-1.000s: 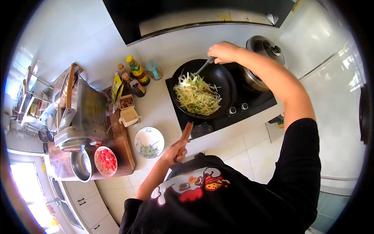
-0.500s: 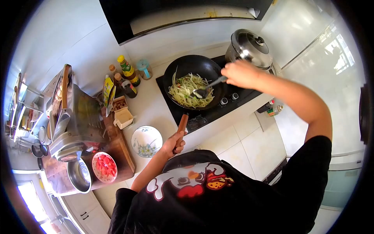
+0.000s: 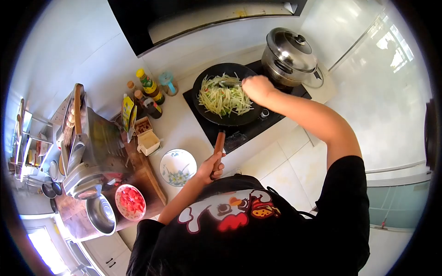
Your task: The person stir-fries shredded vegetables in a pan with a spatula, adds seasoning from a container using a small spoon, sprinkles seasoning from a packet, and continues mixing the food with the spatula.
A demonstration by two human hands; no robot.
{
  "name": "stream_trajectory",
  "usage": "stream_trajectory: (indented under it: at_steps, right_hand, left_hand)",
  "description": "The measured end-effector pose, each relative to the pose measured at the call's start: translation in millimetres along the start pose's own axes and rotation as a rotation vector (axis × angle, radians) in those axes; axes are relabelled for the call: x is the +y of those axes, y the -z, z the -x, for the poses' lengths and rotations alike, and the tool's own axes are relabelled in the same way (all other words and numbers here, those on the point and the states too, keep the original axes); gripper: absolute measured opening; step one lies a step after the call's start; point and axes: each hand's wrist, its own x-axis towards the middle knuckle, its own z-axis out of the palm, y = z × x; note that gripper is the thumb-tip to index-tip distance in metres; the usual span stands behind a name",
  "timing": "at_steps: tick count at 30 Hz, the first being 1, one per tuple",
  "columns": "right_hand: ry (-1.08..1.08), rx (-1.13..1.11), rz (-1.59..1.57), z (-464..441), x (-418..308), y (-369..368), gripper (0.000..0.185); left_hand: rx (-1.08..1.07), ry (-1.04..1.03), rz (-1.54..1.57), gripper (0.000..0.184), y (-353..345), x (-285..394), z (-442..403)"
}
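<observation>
From my distant seat I am watching the wok (image 3: 230,69) sitting on the hob (image 3: 235,142), with pale green shreds (image 3: 223,99) covering much of its inside. Its handle (image 3: 220,140) is pointing back toward the shirt (image 3: 299,221), its long axis leaning a little to one side, and the left hand (image 3: 212,168) is wrapping its fingers around the near end. The right hand (image 3: 258,89) is hovering at the wok's right side, its fingers gripping a spatula (image 3: 231,84) that I am seeing only in part. From those fingers the shreds are lying leftward, so the right hand is sitting nearer them than the left. The bowl (image 3: 178,166) is resting on the counter (image 3: 175,134) beside the left hand, and the pot (image 3: 285,64) is standing beyond the right
</observation>
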Motion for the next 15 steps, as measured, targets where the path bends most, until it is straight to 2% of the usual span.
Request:
stream_trajectory:
  at_steps: [4,5,10,12,13,15]
  right_hand:
    - [0.047,-0.057,-0.024,12,-6,59,0.011]
    - [0.059,-0.129,-0.039,14,-6,80,0.011]
    - [0.126,-0.198,-0.082,9,-19,61,0.012]
    - [-0.016,-0.149,-0.077,-11,-2,40,0.012]
    - [-0.024,-0.187,-0.067,-19,4,43,0.011]
    - [-0.070,-0.114,-0.060,-21,9,47,0.011]
  left_hand:
    - [-0.005,-0.001,0.010,0.029,1,-4,0]
    - [-0.001,-0.004,0.005,0.029,1,-4,1]
    - [0.015,-0.018,0.009,0.030,-2,-7,3]
    - [0.021,-0.019,0.008,0.031,-4,-6,4]
    - [0.037,-0.019,0.005,0.031,-4,-5,4]
    - [0.055,-0.020,0.003,0.032,-4,-5,5]
